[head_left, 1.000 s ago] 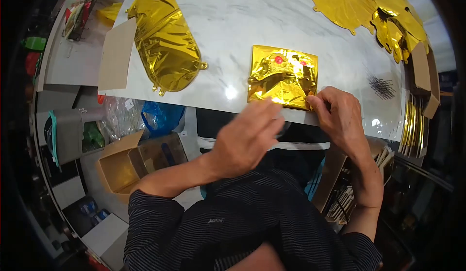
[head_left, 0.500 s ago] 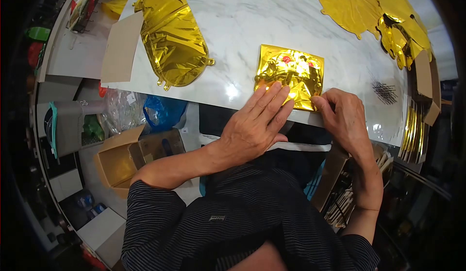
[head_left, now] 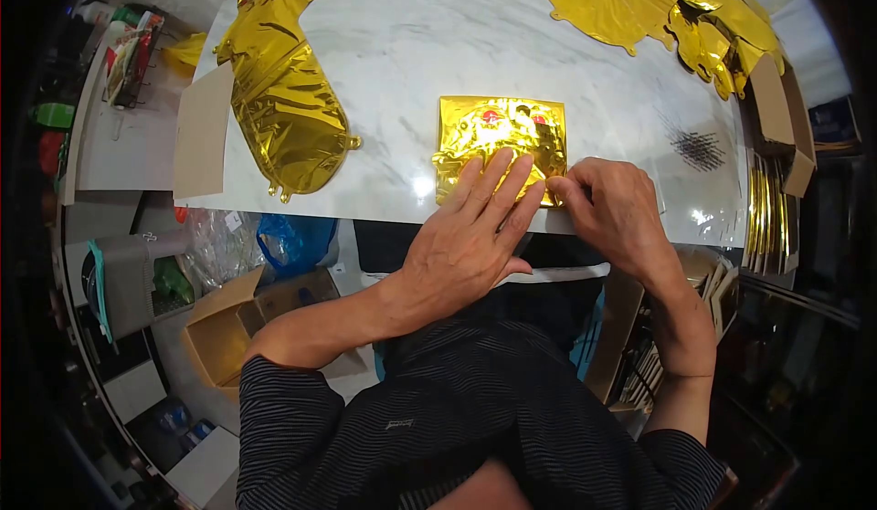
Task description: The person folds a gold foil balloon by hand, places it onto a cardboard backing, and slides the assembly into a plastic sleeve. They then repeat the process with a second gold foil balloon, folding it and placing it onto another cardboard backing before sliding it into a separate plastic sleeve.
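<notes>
A folded gold foil sheet with red and dark printed marks lies on the marble-patterned table near its front edge. My left hand rests flat on the lower part of the foil, fingers stretched out. At the foil's lower right corner is my right hand, its thumb and curled fingers pinched together at the foil's edge. The tips of those fingers are partly hidden.
Large gold foil pieces lie at the left and the upper right. A cardboard flap overhangs the left edge. An open carton and blue bag stand below. Foil packs stand at the right.
The whole view has shifted, so table and foil appear further left. My left hand stays flat on the foil and my right hand stays at its right corner.
</notes>
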Demonstrator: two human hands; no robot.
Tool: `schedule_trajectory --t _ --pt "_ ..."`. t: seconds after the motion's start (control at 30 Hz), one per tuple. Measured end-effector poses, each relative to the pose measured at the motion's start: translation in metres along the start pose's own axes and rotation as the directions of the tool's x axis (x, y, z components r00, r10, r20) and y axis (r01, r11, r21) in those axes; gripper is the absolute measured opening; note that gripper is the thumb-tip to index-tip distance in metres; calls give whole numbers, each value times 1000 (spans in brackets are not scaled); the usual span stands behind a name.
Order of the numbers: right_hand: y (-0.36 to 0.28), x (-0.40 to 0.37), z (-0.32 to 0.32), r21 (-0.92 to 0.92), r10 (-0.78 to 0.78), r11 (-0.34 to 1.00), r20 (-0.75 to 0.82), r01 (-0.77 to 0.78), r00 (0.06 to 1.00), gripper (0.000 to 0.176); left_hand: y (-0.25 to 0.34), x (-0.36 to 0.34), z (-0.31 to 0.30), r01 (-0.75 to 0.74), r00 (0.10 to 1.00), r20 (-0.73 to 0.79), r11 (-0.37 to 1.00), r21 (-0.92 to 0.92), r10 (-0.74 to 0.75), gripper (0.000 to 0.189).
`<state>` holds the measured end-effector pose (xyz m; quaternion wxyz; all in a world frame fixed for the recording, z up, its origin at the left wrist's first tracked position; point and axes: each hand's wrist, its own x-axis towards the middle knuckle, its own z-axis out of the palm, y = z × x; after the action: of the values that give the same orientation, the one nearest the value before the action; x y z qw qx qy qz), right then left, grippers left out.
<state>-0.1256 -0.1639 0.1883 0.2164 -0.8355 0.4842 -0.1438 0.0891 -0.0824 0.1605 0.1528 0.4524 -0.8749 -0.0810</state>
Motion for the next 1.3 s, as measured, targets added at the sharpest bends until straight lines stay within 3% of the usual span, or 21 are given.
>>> schedule_trajectory --t 0.27,0.5,0.57,0.93,1.17,1.3 --pt "-3 2 -3 3 61 998 52 -61 997 27 -2 3 5 15 999 43 1000 -16 -14 103" --pt "-1 2 -1 2 3 1000 48 -3 999 28 -6 1 10 1 999 36 999 -40 0 103" --pt "-3 2 -1 -5 72 997 67 -72 995 28 -6 1 10 2 999 43 1000 -22 -1 104" --pt "-8 2 -2 -13 87 996 56 -87 995 27 -8 -1 18 -9 999 43 999 34 8 114" --pt "-3 0 -1 14 41 999 37 -41 999 26 -7 -1 13 34 999 2 999 -43 -34 109" --pt "-2 1 -3 15 89 996 63 -90 994 26 -8 -1 9 20 1000 25 999 -46 -19 106"
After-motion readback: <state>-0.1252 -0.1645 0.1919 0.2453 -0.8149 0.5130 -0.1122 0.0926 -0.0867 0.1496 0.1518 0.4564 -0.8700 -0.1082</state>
